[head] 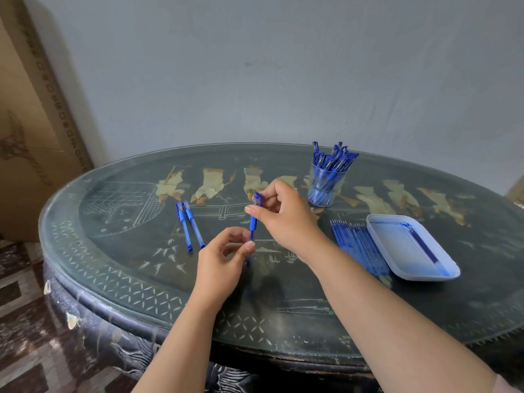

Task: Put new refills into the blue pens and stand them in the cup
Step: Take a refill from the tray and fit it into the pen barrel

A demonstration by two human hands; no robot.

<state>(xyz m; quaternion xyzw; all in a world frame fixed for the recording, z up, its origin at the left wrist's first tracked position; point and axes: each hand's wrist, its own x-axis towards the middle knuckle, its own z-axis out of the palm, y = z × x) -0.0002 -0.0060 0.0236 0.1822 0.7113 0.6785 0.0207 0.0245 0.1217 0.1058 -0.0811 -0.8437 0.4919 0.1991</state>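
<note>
Right now I see both hands meeting over the middle of the surface [119, 251], sharing one blue pen [253, 222]. The pen stands nearly upright, capped end at the top and tip pointing down toward the glass top. The right hand [286, 217] pinches the upper part at the cap between thumb and forefinger, with the other fingers curled behind. The left hand [221, 253] pinches the lower barrel, thumb in front and fingers curled round the back. The tip shows just below that thumb, but I cannot tell whether it touches the surface.

To the left of the hands, a spare pair of pens [190, 225] lies side by side on the surface, close together, caps toward the wall [255, 66]. Beyond the right hand stands a clear cup [341, 184], upright and packed with finished pens [330, 160] whose caps fan out above its rim. Nearer me on the right, a row of refills [358, 245] lies flat and tightly packed, right up against the left rim of a pale shallow tray [397, 239]. One dark refill [425, 248] lies lengthwise in the tray, with blue ink smears on the tray floor. A cardboard box [28, 123] leans against the wall at the far left.
</note>
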